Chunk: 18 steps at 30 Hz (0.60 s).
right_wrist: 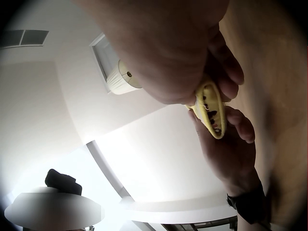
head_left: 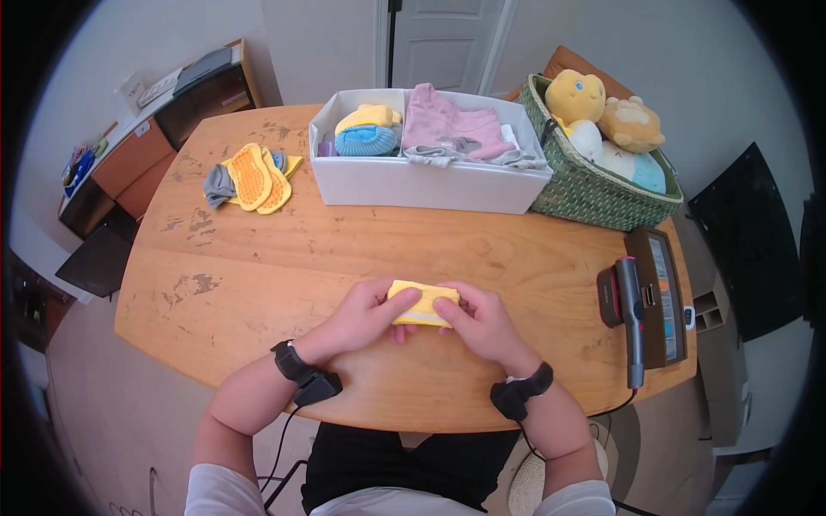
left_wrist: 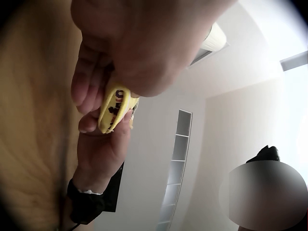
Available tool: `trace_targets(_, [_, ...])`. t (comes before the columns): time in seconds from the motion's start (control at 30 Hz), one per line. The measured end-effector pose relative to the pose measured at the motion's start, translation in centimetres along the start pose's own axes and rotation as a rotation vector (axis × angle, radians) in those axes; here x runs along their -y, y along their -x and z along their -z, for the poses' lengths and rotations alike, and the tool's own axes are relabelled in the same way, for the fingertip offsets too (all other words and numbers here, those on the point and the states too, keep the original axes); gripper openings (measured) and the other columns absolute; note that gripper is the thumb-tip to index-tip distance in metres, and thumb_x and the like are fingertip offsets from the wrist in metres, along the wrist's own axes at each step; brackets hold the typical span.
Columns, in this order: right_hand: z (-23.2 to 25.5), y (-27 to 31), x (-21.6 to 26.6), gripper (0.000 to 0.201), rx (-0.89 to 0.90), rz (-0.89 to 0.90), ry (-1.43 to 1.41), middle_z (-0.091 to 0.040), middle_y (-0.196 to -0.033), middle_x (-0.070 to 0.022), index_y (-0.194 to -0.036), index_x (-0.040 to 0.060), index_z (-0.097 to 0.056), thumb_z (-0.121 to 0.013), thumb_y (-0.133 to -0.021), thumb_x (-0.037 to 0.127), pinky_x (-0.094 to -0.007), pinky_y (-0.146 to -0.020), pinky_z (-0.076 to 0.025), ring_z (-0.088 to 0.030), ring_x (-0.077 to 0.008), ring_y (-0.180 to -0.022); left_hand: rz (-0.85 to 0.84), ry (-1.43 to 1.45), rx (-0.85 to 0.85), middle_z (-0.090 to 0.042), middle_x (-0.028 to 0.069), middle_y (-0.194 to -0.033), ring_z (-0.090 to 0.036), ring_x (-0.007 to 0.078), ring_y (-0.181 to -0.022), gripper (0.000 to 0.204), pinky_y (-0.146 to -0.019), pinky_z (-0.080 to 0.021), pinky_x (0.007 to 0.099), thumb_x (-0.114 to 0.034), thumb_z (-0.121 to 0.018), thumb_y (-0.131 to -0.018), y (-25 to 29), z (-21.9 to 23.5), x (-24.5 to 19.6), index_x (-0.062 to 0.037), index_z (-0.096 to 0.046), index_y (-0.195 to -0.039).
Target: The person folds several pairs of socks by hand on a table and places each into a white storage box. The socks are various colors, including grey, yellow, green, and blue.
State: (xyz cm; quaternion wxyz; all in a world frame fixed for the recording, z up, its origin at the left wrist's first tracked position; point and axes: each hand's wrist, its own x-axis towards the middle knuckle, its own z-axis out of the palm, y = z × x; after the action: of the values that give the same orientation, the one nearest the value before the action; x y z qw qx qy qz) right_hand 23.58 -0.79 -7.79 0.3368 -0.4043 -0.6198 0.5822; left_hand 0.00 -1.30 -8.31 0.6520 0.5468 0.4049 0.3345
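A folded yellow cloth bundle with a pale stripe along its near edge is held between both hands above the table. My left hand grips its left end, thumb on top and fingers beneath. At the right end, my right hand pinches it the same way. In the left wrist view the yellow cloth shows an open fold with dark markings inside. The right wrist view also shows the layered yellow cloth with dark marks in its fold. Most of the fingers are hidden under it.
Yellow dotted-sole socks and a grey one lie at the far left. A white divided box holds folded clothes at the back. Beside it stands a green basket of plush toys. A corded styling tool and brown case lie right.
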Motion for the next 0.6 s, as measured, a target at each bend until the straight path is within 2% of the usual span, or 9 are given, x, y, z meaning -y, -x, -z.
trace_targets(0.07, [-0.1, 0.0, 0.1, 0.036, 0.004, -0.02, 0.002, -0.072, -0.105, -0.0092, -0.129, -0.0063, -0.062, -0.065, -0.105, 0.02, -0.0267, -0.074, -0.061, -0.07, -0.0107, -0.087, 0.041, 0.043, 0.015, -0.072, 0.0058, -0.091, -0.067, 0.0098, -0.071, 0.035, -0.065, -0.055, 0.0247, -0.032, -0.058, -0.109, -0.2, 0.2, 0.1, 0.0004, -0.067, -0.118])
trace_targets(0.23, [0.1, -0.4, -0.7, 0.038, -0.118, 0.016, -0.163, -0.071, -0.108, -0.0084, -0.135, -0.0037, -0.059, -0.065, -0.105, 0.019, -0.0261, -0.076, -0.06, -0.069, -0.0098, -0.094, 0.039, 0.049, 0.046, -0.072, 0.005, -0.09, -0.068, 0.0103, -0.074, 0.035, -0.066, -0.055, 0.0258, -0.033, -0.061, -0.108, -0.4, 0.4, 0.0, -0.0004, -0.067, -0.118])
trace_targets(0.37, [0.4, -0.5, -0.9, 0.039, -0.078, 0.036, -0.192, -0.07, -0.114, -0.0088, -0.136, -0.0025, -0.054, -0.067, -0.104, 0.016, -0.0266, -0.08, -0.059, -0.068, -0.0107, -0.099, 0.028, 0.029, 0.054, -0.072, 0.0045, -0.091, -0.067, 0.0096, -0.076, 0.035, -0.068, -0.055, 0.0258, -0.032, -0.063, -0.107, -0.4, 0.4, 0.3, -0.0004, -0.067, -0.119])
trace_targets(0.43, [0.5, -0.4, -0.9, 0.042, 0.011, 0.042, -0.139, -0.068, -0.119, -0.0104, -0.134, -0.0012, -0.051, -0.071, -0.1, 0.012, -0.0295, -0.089, -0.058, -0.068, -0.014, -0.104, -0.047, 0.029, -0.063, -0.071, 0.0032, -0.091, -0.066, 0.0088, -0.079, 0.031, -0.071, -0.054, 0.0255, -0.028, -0.067, -0.105, -0.4, 0.3, 0.5, -0.0005, -0.068, -0.119])
trace_targets(0.47, [0.5, -0.4, -1.0, 0.042, 0.011, 0.042, -0.14, -0.068, -0.119, -0.0104, -0.134, -0.0012, -0.051, -0.071, -0.1, 0.012, -0.0295, -0.089, -0.058, -0.068, -0.014, -0.104, -0.046, 0.029, -0.064, -0.071, 0.0032, -0.091, -0.066, 0.0088, -0.079, 0.031, -0.071, -0.054, 0.0255, -0.028, -0.067, -0.105, -0.4, 0.2, 0.5, -0.0005, -0.068, -0.119])
trace_targets(0.53, [0.4, -0.5, -1.4, 0.045, 0.035, 0.144, 0.089, -0.067, -0.122, -0.012, -0.132, -0.0001, -0.049, -0.074, -0.096, 0.011, -0.0322, -0.095, -0.056, -0.068, -0.0174, -0.109, -0.134, 0.023, -0.136, -0.07, 0.0019, -0.09, -0.065, 0.0083, -0.078, 0.03, -0.071, -0.053, 0.025, -0.024, -0.073, -0.1, -0.6, 0.0, 0.7, 0.0001, -0.069, -0.118])
trace_targets(0.57, [0.3, -0.5, -1.4, 0.045, 0.035, 0.144, 0.089, -0.067, -0.122, -0.012, -0.132, -0.0001, -0.049, -0.074, -0.096, 0.011, -0.0322, -0.095, -0.056, -0.068, -0.0174, -0.109, -0.134, 0.023, -0.136, -0.07, 0.0019, -0.09, -0.065, 0.0083, -0.078, 0.03, -0.071, -0.053, 0.025, -0.024, -0.073, -0.1, -0.5, 0.0, 0.8, 0.0001, -0.069, -0.118])
trace_targets(0.6, [0.2, -0.6, -1.4, 0.048, 0.026, 0.157, 0.068, -0.066, -0.122, -0.0127, -0.133, -0.0005, -0.049, -0.075, -0.095, 0.011, -0.033, -0.096, -0.056, -0.068, -0.0184, -0.11, -0.204, -0.092, -0.143, -0.069, 0.0019, -0.09, -0.064, 0.0084, -0.078, 0.03, -0.07, -0.052, 0.0248, -0.022, -0.076, -0.097, -0.5, 0.1, 1.0, -0.0002, -0.069, -0.116])
